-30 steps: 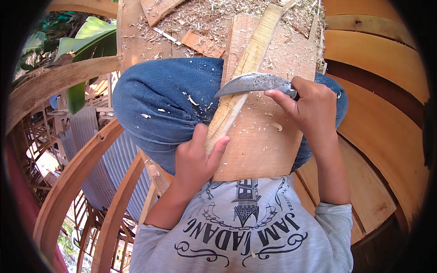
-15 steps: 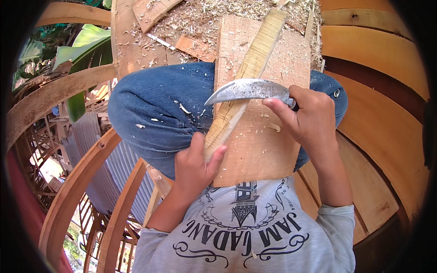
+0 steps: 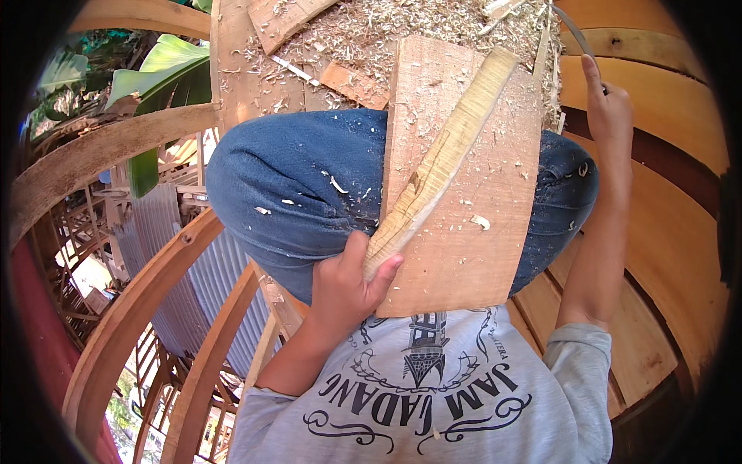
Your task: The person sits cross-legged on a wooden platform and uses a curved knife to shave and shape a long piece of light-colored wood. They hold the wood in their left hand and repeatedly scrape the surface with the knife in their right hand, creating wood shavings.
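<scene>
My left hand is closed around the near end of a yellowish strip of wood. The strip slants away to the upper right across a wide wooden board lying over my lap, and a crack runs along its nearer half. Out at the upper right, my right hand grips a curved knife, raised clear of the strip. Its blade shows as a thin curved edge, and the handle is mostly hidden in my fist.
Wood shavings cover the planks beyond the board, with a small wood offcut among them. Curved wooden ribs rise at the left, past which lies corrugated sheet metal. Planked wooden sides curve along the right.
My right hand has lifted the knife off the strip and swung it far out to the upper right. The left hand keeps its hold on the strip.
</scene>
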`<state>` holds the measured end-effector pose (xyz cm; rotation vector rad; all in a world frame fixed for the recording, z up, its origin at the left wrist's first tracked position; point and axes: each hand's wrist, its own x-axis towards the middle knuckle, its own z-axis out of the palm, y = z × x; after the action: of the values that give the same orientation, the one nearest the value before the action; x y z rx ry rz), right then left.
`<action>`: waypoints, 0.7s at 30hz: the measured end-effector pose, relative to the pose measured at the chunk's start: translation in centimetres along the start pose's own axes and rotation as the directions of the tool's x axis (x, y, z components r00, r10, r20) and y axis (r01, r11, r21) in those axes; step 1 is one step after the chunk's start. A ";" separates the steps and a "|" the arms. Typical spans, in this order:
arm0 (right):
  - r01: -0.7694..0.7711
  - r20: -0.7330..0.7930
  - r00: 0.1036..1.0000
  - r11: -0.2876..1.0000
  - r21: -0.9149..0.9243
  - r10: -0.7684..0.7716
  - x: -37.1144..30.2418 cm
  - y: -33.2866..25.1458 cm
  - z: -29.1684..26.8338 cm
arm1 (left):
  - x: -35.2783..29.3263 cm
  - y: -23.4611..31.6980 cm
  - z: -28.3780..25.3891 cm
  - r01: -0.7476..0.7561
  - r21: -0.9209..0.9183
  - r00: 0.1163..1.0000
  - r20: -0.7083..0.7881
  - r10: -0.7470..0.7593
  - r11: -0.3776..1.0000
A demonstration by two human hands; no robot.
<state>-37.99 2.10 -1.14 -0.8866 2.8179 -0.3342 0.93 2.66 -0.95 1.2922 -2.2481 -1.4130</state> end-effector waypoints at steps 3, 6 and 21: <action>0.040 -0.017 0.999 0.994 0.098 -0.039 -1.1 0.4 -2.5 | 0.3 0.2 0.3 0.085 -0.042 0.996 -0.010 -0.086 0.995; 0.269 0.112 0.951 0.949 0.164 -0.289 -7.8 -3.5 -1.6 | 1.0 0.6 0.5 0.089 -0.044 0.996 -0.007 -0.089 0.995; 0.101 0.117 0.983 0.956 0.277 -0.138 -1.3 2.7 3.2 | 1.3 1.1 -0.6 0.185 -0.234 0.978 0.137 -0.156 0.955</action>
<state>-37.71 4.47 -4.81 -0.9792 2.5218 -0.6329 -0.17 1.47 -0.11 1.3788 -1.9872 -1.8064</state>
